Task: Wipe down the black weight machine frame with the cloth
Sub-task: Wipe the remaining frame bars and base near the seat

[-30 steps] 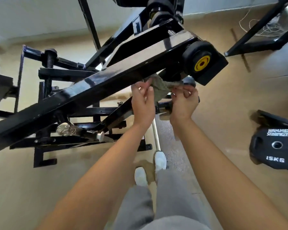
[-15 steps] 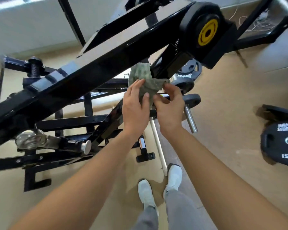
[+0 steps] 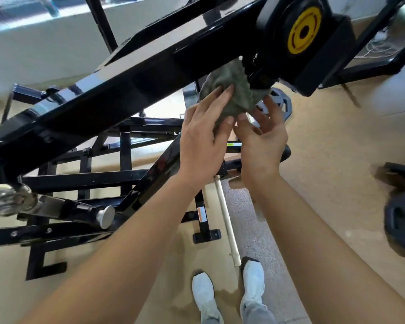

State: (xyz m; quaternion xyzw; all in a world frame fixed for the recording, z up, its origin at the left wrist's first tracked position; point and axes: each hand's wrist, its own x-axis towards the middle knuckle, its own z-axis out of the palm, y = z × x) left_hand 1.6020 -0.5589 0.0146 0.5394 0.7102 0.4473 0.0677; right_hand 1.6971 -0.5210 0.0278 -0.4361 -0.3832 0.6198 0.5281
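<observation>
In the head view, the green-grey cloth [image 3: 229, 90] sat bunched up toward 1 o'clock in the picture. It was pushed against the underside of the big black frame [image 3: 126, 90]. This was right where the sloping bar met the round black part with the yellow disc [image 3: 303, 33]. The disc was at 1 o'clock from the cloth.

The left hand [image 3: 203, 139] held the cloth, with its long fingers on top and its thumb tucked under. The right hand [image 3: 262, 139] was at 5 o'clock from the cloth. Its fingers were loose and spread, and they only touched the cloth's lower edge.

The step looked like wiping the tight corner under the bar.

The next move likely needed a firm push, so the cloth would reach into the gap. Then it needed a long slide down the bar toward 8 o'clock. The cloth would need to stay flat and not get caught on the joint.

A weight plate [image 3: 402, 220] lay on the floor at 4 o'clock. White shoes [image 3: 205, 295] stood at 6 o'clock.
</observation>
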